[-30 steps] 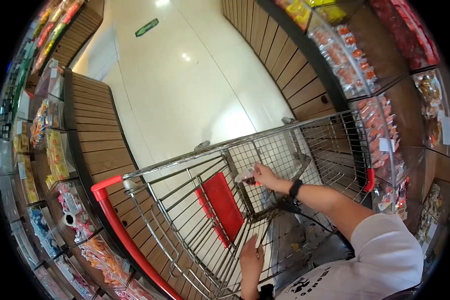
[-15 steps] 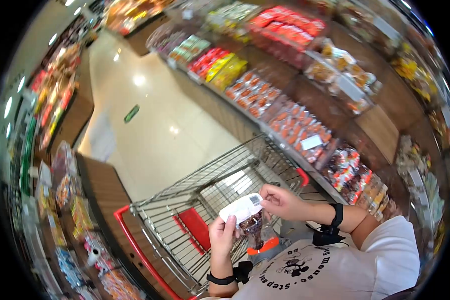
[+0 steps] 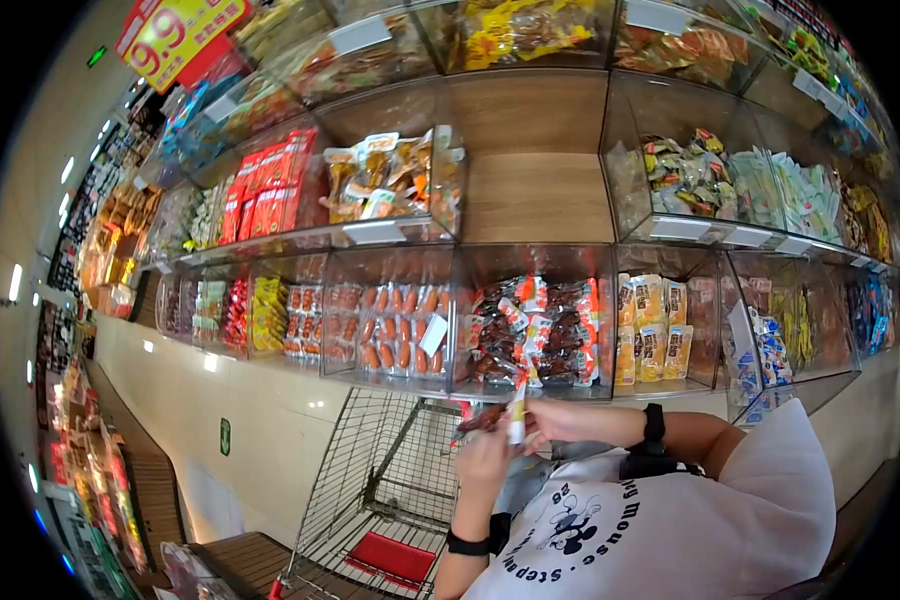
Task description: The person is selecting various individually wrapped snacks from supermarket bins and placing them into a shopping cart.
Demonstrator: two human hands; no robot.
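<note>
A small packet (image 3: 517, 412) with a white label side and dark brown contents is seen nearly edge-on in front of my chest. Both my left hand (image 3: 482, 458) and my right hand (image 3: 550, 422) are closed on it, one on each side. Just beyond the packet stands a clear bin (image 3: 600, 390) of dark brown snacks in red, orange and white packets. Below and to the left of my hands is the wire shopping cart (image 3: 370, 450) with a red seat panel (image 3: 390, 558).
Shelves of clear bins stretch across the front, with sausages (image 3: 405, 325), yellow-white packets (image 3: 655, 325) and red packets (image 3: 270, 190). A red and yellow price sign (image 3: 182, 38) hangs at the upper left. Another wooden display (image 3: 135, 430) stands at the left, across the tiled aisle (image 3: 195, 385).
The view has swung right to face the shelves. The packet, held flat with its label up before, is now edge-on between my hands. The cart appears lower and further left.
</note>
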